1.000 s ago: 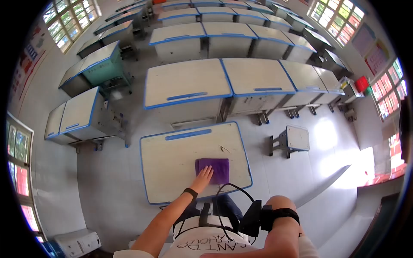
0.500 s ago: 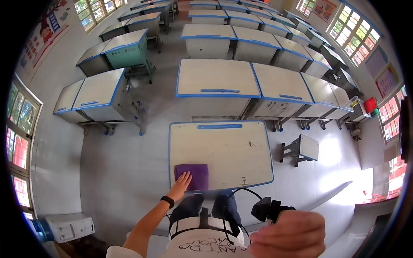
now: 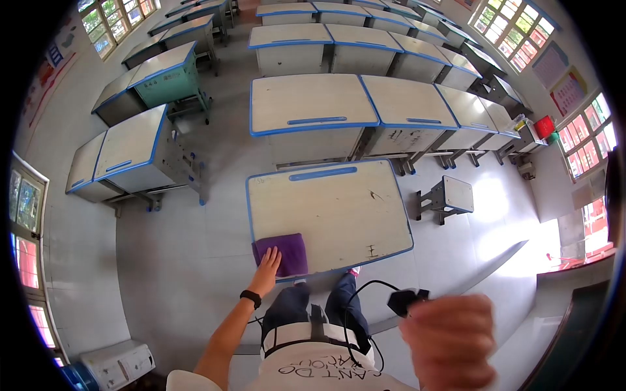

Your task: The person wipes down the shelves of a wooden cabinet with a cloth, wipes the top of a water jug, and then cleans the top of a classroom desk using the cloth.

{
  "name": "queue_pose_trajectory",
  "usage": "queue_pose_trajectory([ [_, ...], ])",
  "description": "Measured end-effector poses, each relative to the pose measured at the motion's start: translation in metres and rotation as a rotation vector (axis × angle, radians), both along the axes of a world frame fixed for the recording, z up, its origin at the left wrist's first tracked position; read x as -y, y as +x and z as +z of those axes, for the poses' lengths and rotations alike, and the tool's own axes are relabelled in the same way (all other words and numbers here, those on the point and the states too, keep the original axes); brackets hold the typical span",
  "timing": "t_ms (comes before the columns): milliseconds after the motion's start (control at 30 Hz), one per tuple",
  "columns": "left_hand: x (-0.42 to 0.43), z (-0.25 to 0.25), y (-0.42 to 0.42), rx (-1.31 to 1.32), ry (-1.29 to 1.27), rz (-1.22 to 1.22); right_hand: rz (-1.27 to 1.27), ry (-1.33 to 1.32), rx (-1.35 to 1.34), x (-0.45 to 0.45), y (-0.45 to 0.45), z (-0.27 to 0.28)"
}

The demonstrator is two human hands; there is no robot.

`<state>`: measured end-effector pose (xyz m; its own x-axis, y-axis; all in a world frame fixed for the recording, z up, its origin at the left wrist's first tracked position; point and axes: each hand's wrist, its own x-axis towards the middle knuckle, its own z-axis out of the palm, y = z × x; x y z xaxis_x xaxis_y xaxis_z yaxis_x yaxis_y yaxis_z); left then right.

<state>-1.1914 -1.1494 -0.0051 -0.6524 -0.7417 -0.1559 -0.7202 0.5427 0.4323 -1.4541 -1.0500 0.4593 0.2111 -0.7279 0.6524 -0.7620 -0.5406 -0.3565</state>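
A folded purple cloth [image 3: 291, 253] lies on the near left corner of the desk [image 3: 326, 208] in front of me, its left edge at the blue rim. My left hand [image 3: 267, 268] rests flat on the cloth with its fingers stretched out, a black band on the wrist. My right hand [image 3: 453, 339] is raised close to the camera at the lower right, away from the desk. Its fingers look curled and are blurred; a black device with a cable [image 3: 407, 301] is beside it, and whether the hand holds anything cannot be made out.
Rows of desks [image 3: 313, 104] with blue edges stand beyond mine. A small stool [image 3: 450, 197] is on the floor to the right. More desks [image 3: 130, 146] stand at the left, and a white water dispenser [image 3: 120, 365] is at the lower left.
My left hand and the purple cloth have moved from the desk's right part to its near left corner. My right hand has risen into view, and the camera's view has shifted.
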Motion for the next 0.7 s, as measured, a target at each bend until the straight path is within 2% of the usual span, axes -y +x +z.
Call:
queue_pose_trajectory([
  [33, 0.001, -0.003, -0.004, -0.004, -0.025, -0.02, -0.024, -0.079, 0.076, 0.017, 0.003, -0.03],
  [100, 0.002, -0.016, -0.017, -0.01, -0.071, -0.062, 0.243, 0.04, 0.093, 0.064, -0.011, -0.087],
  [167, -0.002, -0.022, -0.039, -0.084, -0.052, -0.124, 0.187, 0.425, -0.049, 0.081, -0.01, -0.164],
  [233, -0.006, -0.022, -0.066, -0.1, -0.069, -0.232, 0.213, 0.582, -0.134, 0.073, -0.034, -0.282],
  [333, -0.011, -0.021, -0.115, -0.166, -0.093, -0.341, 0.042, 0.791, -0.28, 0.034, -0.076, -0.376],
  [433, -0.009, -0.018, -0.164, -0.122, -0.056, -0.385, -0.125, 0.962, -0.329, 0.0, -0.105, -0.408],
  [533, -0.007, -0.024, -0.21, -0.16, -0.031, -0.45, -0.199, 1.039, -0.226, -0.018, -0.134, -0.428],
  [700, -0.003, -0.033, -0.278, -0.046, -0.086, -0.514, -0.264, 1.023, -0.147, -0.031, -0.185, -0.447],
])
